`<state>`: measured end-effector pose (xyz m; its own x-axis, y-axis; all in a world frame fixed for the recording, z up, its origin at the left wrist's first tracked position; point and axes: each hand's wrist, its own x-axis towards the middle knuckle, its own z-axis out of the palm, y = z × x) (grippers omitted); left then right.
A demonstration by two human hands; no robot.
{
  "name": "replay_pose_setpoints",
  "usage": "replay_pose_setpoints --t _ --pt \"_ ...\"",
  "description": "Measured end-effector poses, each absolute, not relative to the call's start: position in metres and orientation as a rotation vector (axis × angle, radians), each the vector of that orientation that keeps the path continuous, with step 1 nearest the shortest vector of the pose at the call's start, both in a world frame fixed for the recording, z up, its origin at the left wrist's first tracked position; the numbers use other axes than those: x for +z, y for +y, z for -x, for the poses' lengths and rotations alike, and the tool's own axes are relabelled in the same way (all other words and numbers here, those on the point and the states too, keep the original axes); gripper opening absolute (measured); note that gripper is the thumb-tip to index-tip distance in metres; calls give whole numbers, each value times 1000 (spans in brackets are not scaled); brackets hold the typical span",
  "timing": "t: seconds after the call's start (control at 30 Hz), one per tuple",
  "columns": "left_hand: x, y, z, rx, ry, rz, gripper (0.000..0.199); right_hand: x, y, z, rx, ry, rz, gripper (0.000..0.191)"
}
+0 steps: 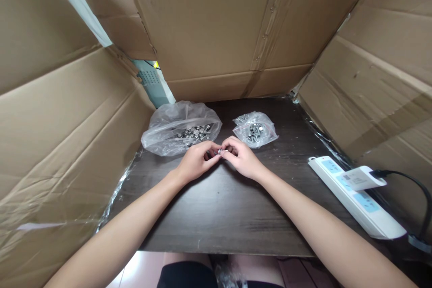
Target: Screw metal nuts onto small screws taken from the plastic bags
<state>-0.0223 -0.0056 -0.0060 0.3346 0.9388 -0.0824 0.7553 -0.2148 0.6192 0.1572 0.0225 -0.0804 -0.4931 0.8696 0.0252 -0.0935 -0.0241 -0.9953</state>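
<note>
Above the middle of the dark table [216, 216], my left hand [201, 158] and my right hand [241, 156] meet fingertip to fingertip. Pinched between them is a small shiny metal piece [221, 151], mostly covered by the fingers; its exact kind does not show. Just beyond my left hand lies an open clear plastic bag [162, 127] with many small round metal parts [196, 132] in it. Behind my right hand sits a smaller clear zip bag [270, 131], holding small metal parts [255, 131] that look like screws.
Cardboard walls [216, 22] enclose the table at the back and both sides. A white power strip [364, 211] lies along the right, with a white plug-in adapter [362, 178] and a black cable [413, 180]. The table's front edge runs close to my lap.
</note>
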Motion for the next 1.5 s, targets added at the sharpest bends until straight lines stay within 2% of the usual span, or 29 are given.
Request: replay_pose_setpoints --t 0.23,0.4,1.5 --pt "-5 -6 21 423 1469 -2044 12 -81 23 -158 1560 -1554 830 22" --pt "-6 -6 23 418 1466 -2046 11 -81 23 -158 1538 -1569 821 24" --pt "-4 -6 21 413 1495 -2024 12 -80 21 -158 1476 -1600 777 15"
